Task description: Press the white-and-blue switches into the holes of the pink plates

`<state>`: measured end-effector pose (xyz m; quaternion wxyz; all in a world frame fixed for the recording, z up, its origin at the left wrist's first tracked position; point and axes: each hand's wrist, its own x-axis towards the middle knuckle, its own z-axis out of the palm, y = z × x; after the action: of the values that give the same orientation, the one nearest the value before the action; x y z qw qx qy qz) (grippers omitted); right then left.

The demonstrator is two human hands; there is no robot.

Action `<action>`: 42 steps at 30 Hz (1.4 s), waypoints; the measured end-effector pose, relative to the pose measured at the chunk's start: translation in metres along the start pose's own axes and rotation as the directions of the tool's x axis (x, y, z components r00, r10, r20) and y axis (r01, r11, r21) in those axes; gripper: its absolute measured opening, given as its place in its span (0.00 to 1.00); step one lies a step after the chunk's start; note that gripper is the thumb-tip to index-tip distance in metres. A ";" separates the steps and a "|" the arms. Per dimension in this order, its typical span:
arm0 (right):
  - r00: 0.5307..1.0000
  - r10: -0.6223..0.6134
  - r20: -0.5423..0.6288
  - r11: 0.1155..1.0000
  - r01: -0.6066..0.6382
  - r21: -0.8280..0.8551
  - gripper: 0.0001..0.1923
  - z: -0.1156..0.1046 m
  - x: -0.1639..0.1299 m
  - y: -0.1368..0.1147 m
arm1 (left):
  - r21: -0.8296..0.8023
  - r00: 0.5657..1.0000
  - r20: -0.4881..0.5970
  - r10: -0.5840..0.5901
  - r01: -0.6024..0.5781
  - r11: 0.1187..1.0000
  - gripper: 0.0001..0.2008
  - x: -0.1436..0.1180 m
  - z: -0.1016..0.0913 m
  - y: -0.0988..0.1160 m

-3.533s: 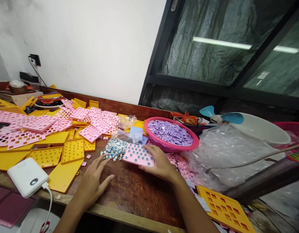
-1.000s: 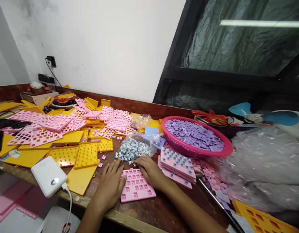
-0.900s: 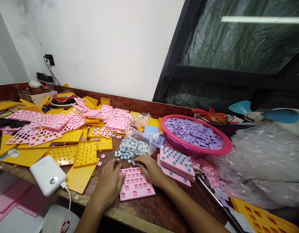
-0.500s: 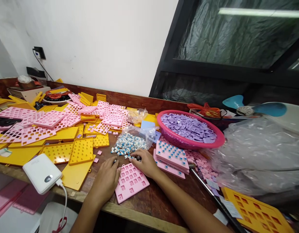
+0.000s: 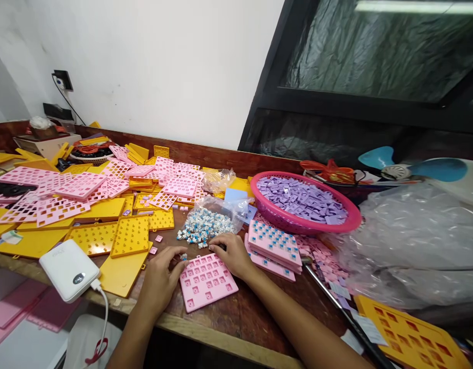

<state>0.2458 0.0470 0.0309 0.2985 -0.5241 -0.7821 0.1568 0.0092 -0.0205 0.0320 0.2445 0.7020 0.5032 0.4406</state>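
Note:
A pink board (image 5: 200, 291) with rows of square recesses lies near the table's front edge. At its upper left corner, my left hand (image 5: 162, 274) pinches a small blue-and-white switch (image 5: 183, 256) between thumb and fingers. My right hand (image 5: 233, 254) rests over the board's upper right edge, its fingers curled together; what they hold, if anything, is hidden. Just beyond both hands spreads a pile of blue-and-white switches (image 5: 205, 225), partly in a clear plastic bag. Right of my right hand is a stack of pink boards (image 5: 273, 245), the top one set with rows of blue-and-white switches.
A pink basket (image 5: 353, 220) holds purple tiles at the back right. Pink grid plates (image 5: 80, 185) and yellow boards (image 5: 129, 236) cover the left side, with a white power bank (image 5: 69, 269) in front. A large clear plastic bag (image 5: 416, 246) and a metal rod (image 5: 324, 287) lie right.
My left thumb and fingers have come into a visible pinch on a switch at the board's corner. My right hand's fingers have drawn back slightly from the pile. The view has shifted slightly.

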 end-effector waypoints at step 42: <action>0.898 -0.438 0.032 0.889 0.428 0.161 0.07 0.025 -0.020 -0.036 | 0.436 0.977 0.171 -0.129 0.042 0.899 0.11 -0.007 -0.004 0.009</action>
<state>0.2093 0.0161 0.0255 0.3377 -0.3071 -0.8749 0.1621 0.0094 -0.0306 0.0379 0.1511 0.7555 0.5919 0.2366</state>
